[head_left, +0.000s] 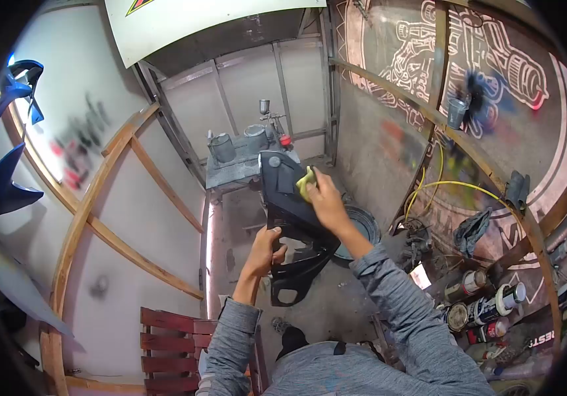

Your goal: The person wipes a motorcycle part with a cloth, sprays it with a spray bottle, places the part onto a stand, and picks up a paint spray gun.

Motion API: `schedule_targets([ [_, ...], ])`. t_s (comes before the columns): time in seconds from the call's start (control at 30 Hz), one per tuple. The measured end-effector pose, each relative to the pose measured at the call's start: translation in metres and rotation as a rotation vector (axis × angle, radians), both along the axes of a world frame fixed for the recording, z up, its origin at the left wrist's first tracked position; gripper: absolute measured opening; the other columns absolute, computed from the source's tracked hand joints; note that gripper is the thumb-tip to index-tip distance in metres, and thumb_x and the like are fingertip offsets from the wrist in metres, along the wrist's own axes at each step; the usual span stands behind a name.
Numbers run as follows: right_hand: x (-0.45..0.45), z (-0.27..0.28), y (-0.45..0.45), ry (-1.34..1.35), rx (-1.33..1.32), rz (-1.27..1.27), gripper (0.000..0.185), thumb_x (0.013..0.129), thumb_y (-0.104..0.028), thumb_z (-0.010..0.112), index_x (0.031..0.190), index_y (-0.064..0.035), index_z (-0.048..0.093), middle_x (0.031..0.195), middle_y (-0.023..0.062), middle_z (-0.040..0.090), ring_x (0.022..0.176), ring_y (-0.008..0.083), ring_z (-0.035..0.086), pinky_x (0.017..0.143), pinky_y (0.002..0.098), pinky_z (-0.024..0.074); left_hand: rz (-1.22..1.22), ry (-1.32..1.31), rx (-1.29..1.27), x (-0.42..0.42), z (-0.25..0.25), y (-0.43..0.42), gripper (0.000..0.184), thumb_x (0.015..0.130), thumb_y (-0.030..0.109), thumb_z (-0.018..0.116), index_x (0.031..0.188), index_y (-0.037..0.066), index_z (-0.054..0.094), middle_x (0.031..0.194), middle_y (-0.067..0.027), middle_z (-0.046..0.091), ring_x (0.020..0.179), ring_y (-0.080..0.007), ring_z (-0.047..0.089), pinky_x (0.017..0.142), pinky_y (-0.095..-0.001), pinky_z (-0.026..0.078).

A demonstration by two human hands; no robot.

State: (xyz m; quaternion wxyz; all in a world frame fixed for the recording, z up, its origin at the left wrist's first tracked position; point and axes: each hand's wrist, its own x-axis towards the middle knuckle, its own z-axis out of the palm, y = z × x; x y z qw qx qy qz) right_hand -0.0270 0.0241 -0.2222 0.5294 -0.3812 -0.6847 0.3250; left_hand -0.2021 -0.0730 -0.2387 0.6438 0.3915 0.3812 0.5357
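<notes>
A black moulded panel with cut-outs [287, 175], perhaps a vehicle fairing, is held up in front of me. My left hand [265, 252] is closed around its left edge, near the middle. With my right hand [326, 201] I pinch a yellow cloth [306, 183], which lies against the upper right part of the panel. The panel's lower end, with an oval opening, hangs over the floor. My left fingertips are partly hidden by the panel.
Ahead stands a small grey table [225, 175] with cups and a spray gun [265, 107]. A round black tub [361, 231] sits right of the panel. Paint cans [468, 284] line the right side; a yellow hose [458, 183] hangs there. A red slatted chair [168, 346] is at lower left.
</notes>
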Motion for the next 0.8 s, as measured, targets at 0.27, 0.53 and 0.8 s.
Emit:
schedule_targets([
  [0.27,-0.006,0.002,-0.034,-0.615,0.848,-0.05,0.049,0.087,-0.012,0.056,0.134,-0.0022,0.049,0.14,0.0178,0.045,0.13,0.0378,0.042,0.105,0.0478,0.0371,-0.028,0.096,0.018,0.009,-0.003,-0.009,0.014,0.095,0.022,0.041,0.098,0.009,0.045,0.059,0.002,0.036,0.041,-0.0074,0.031,0.039,-0.0252,0.025],
  [0.53,-0.008,-0.008,-0.044,-0.557,0.722,0.033,0.048,0.079,-0.003,0.061,0.127,-0.0058,0.057,0.141,0.0145,0.047,0.132,0.0386,0.04,0.106,0.0483,0.0367,0.035,0.046,-0.037,0.001,-0.005,-0.011,0.014,0.095,0.02,0.043,0.101,0.008,0.046,0.063,0.0026,0.037,0.041,-0.0067,0.03,0.039,-0.024,0.024],
  [0.8,-0.02,0.033,0.002,-0.565,0.765,-0.039,0.038,0.087,-0.015,0.058,0.124,-0.0036,0.057,0.134,0.0177,0.052,0.127,0.0404,0.044,0.102,0.0456,0.0389,-0.072,0.23,-0.028,0.013,0.0,-0.012,0.014,0.096,0.02,0.043,0.101,0.008,0.047,0.061,0.0025,0.036,0.043,-0.0076,0.032,0.039,-0.0257,0.027],
])
